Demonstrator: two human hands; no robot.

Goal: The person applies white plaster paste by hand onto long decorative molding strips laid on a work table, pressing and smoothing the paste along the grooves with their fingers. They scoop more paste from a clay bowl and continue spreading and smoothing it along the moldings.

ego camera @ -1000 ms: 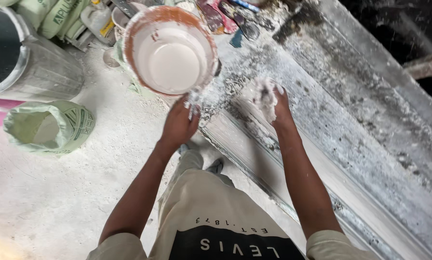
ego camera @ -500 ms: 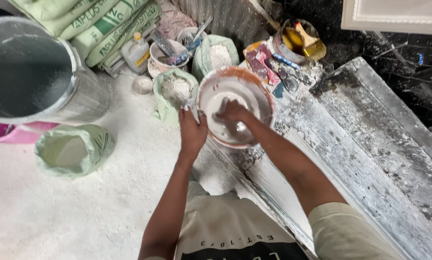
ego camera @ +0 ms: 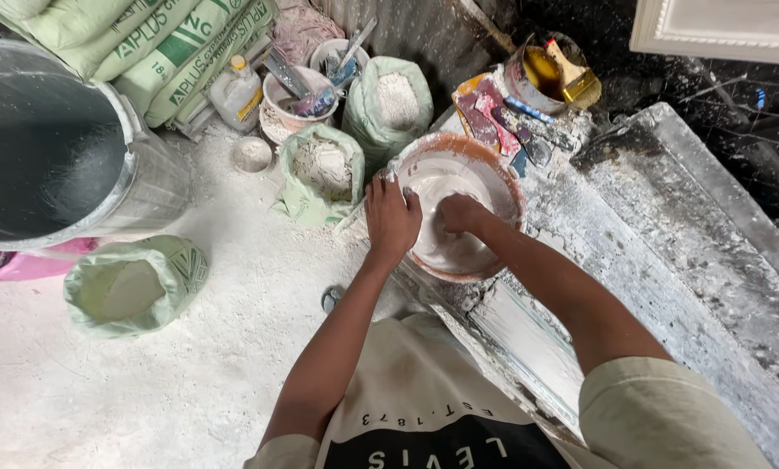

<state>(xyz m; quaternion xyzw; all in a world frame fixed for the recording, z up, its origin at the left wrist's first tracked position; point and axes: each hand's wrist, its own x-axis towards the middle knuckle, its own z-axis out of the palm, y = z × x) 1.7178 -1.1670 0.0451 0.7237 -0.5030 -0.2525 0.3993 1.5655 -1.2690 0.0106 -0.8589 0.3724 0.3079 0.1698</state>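
Our left hand [ego camera: 391, 219] now grips the rim of the orange bowl [ego camera: 504, 187] at nine o'clock. Our right hand [ego camera: 460, 213] has moved off the grey slab [ego camera: 667, 226] and curls down into the white mix, so we are stirring

Smooth wet white paste fills the orange plastic bowl [ego camera: 459, 208]; powdery rough floor [ego camera: 190, 382].
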